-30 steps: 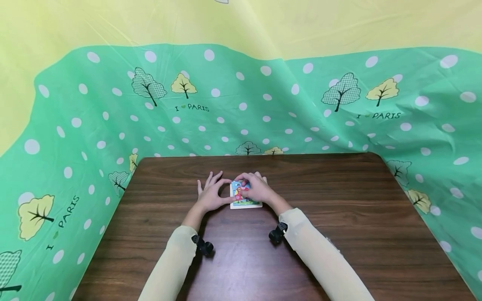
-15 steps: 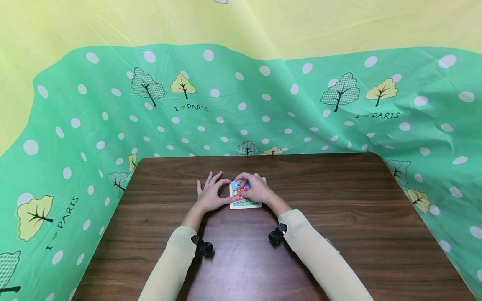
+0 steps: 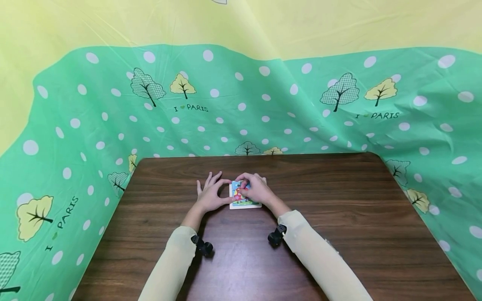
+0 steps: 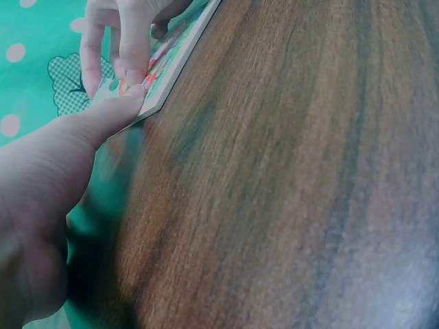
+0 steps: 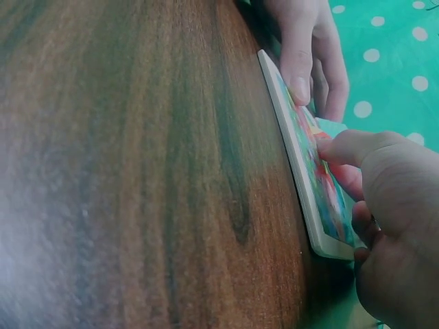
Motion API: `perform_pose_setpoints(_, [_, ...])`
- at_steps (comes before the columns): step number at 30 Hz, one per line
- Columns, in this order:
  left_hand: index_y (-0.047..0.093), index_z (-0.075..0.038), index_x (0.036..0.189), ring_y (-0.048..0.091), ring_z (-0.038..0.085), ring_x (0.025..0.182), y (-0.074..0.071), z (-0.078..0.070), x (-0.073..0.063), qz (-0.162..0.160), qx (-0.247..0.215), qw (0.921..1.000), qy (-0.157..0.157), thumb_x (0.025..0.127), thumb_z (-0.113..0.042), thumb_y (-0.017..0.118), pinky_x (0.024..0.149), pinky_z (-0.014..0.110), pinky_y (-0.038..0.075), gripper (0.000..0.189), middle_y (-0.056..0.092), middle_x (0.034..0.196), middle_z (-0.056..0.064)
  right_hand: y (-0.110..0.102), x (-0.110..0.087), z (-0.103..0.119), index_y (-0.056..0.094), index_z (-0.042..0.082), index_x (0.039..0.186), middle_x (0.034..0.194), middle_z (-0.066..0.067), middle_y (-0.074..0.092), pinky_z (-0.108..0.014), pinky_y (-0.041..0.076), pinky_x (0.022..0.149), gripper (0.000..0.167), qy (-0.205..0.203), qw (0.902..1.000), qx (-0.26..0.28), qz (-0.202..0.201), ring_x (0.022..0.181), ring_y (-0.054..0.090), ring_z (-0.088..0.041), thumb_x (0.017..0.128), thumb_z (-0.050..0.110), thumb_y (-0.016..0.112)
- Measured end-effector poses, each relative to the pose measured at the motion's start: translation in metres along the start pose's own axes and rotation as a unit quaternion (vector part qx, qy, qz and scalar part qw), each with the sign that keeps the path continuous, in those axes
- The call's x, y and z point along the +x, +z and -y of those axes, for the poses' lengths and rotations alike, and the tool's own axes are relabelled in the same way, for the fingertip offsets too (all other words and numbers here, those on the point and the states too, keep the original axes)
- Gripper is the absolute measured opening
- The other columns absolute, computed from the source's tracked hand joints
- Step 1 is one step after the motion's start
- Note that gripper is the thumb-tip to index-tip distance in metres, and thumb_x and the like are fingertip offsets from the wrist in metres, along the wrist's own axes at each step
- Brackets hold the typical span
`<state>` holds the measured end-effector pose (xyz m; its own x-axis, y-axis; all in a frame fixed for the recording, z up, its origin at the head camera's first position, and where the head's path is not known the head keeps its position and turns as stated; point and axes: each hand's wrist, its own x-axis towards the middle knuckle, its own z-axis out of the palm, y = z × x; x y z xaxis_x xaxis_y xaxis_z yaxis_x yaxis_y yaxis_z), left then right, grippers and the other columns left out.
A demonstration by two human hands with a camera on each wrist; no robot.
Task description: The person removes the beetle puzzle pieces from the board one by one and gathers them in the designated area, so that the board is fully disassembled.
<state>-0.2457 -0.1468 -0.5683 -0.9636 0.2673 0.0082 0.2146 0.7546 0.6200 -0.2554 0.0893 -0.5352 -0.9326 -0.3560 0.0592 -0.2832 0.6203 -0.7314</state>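
A small jigsaw puzzle [image 3: 246, 202] in a white-rimmed board lies flat on the table, its picture red, blue and green. My left hand [image 3: 212, 197] steadies the board's left side, with the thumb pressing its near corner and the index finger at the far corner. The other left fingers are spread. My right hand [image 3: 260, 191] is over the picture, thumb and index finger pinching at a reddish piece mostly hidden by them. In the right wrist view, the board's rim [image 5: 296, 164] shows beneath both hands. In the left wrist view, my left thumb [image 4: 113, 116] presses the board's corner.
The brown wood-grain table [image 3: 339, 209] surrounds the puzzle. A green polka-dot cloth [image 3: 244, 96] with printed trees hangs behind the far edge and along both sides. Small black cameras [image 3: 203, 246] sit on both sleeved wrists.
The right fingertips shift very slightly over the picture. The left hand and the board stay in place.
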Motion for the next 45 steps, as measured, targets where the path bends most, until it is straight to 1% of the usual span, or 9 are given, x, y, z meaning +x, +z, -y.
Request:
perform_pose_setpoints(6, [0.068,-0.032,0.148,0.007,0.046,0.180,-0.002,-0.002,-0.002,0.002,-0.009,1.0000,0.001,0.088,-0.066,0.085,0.132,0.086,-0.013,0.071,0.034,0.187,0.009,0.000,0.000,0.001,0.078,0.016,0.127,0.095,-0.001,0.077,-0.053,0.037,0.107,0.032,0.001,1.0000,0.001,-0.003,0.111,0.065,-0.028,0.096,0.010,0.085])
perform_pose_setpoints(16, [0.068,-0.032,0.148,0.008,0.048,0.179,0.001,0.001,0.000,0.001,0.000,1.0000,0.006,0.088,-0.064,0.086,0.132,0.087,-0.012,0.070,0.034,0.187,0.010,0.002,0.001,-0.003,0.079,0.014,0.125,0.092,0.000,0.076,-0.052,0.037,0.103,0.032,-0.008,0.9999,0.002,-0.014,0.106,0.066,-0.026,0.093,0.011,0.084])
perform_pose_setpoints(21, [0.067,-0.033,0.148,0.008,0.047,0.179,0.001,0.002,0.000,0.002,0.003,1.0000,0.007,0.089,-0.067,0.085,0.132,0.086,-0.012,0.071,0.034,0.187,0.010,0.008,0.009,-0.020,0.079,0.017,0.124,0.087,0.007,0.072,-0.052,0.038,0.103,0.032,-0.018,0.9994,0.011,-0.028,0.100,0.062,-0.021,0.092,0.015,0.082])
perform_pose_setpoints(25, [0.067,-0.034,0.148,0.007,0.046,0.180,0.000,0.001,-0.001,0.003,0.003,1.0000,0.004,0.089,-0.069,0.083,0.133,0.085,-0.012,0.070,0.033,0.188,0.009,0.011,0.019,-0.033,0.079,0.023,0.125,0.086,0.011,0.072,-0.053,0.042,0.106,0.032,-0.005,0.9996,0.006,-0.026,0.099,0.060,-0.017,0.093,0.020,0.084])
perform_pose_setpoints(29, [0.068,-0.036,0.147,0.008,0.047,0.179,-0.002,-0.001,-0.002,0.005,-0.001,1.0000,0.005,0.089,-0.072,0.082,0.132,0.086,-0.013,0.071,0.033,0.188,0.009,0.011,0.027,-0.044,0.080,0.026,0.127,0.086,0.011,0.073,-0.046,0.046,0.100,0.033,-0.005,0.9998,0.000,-0.020,0.099,0.059,-0.016,0.094,0.023,0.085])
perform_pose_setpoints(32, [0.068,-0.037,0.147,0.008,0.047,0.179,-0.002,-0.001,-0.002,0.005,0.000,1.0000,0.008,0.088,-0.074,0.083,0.131,0.087,-0.011,0.071,0.033,0.187,0.010,0.006,0.026,-0.039,0.080,0.021,0.128,0.087,0.007,0.073,-0.042,0.047,0.093,0.034,-0.009,0.9998,0.011,-0.015,0.097,0.059,-0.018,0.094,0.019,0.084])
perform_pose_setpoints(38, [0.067,-0.037,0.148,0.006,0.044,0.180,-0.002,-0.001,-0.001,0.011,0.001,0.9999,0.000,0.091,-0.067,0.084,0.133,0.085,-0.012,0.066,0.031,0.189,0.007,-0.012,0.011,-0.010,0.079,0.008,0.129,0.088,-0.001,0.072,-0.036,0.050,0.094,0.034,0.000,0.9985,0.054,-0.006,0.089,0.063,-0.016,0.095,0.007,0.081])
perform_pose_setpoints(40, [0.067,-0.037,0.148,0.005,0.044,0.180,-0.002,-0.001,-0.001,0.013,-0.001,0.9999,-0.001,0.091,-0.065,0.084,0.133,0.084,-0.014,0.066,0.029,0.189,0.007,-0.016,0.008,-0.005,0.078,0.006,0.131,0.091,-0.003,0.071,-0.033,0.051,0.091,0.034,0.006,0.9977,0.067,0.000,0.086,0.063,-0.014,0.097,0.004,0.080])
perform_pose_setpoints(45, [0.068,-0.035,0.148,0.003,0.044,0.180,-0.004,-0.002,-0.002,0.017,-0.006,0.9998,-0.003,0.089,-0.064,0.085,0.133,0.084,-0.016,0.068,0.029,0.189,0.009,-0.023,0.008,-0.004,0.077,0.005,0.133,0.092,-0.003,0.069,-0.023,0.045,0.075,0.035,0.006,0.9958,0.090,0.013,0.075,0.054,-0.010,0.097,0.002,0.077])
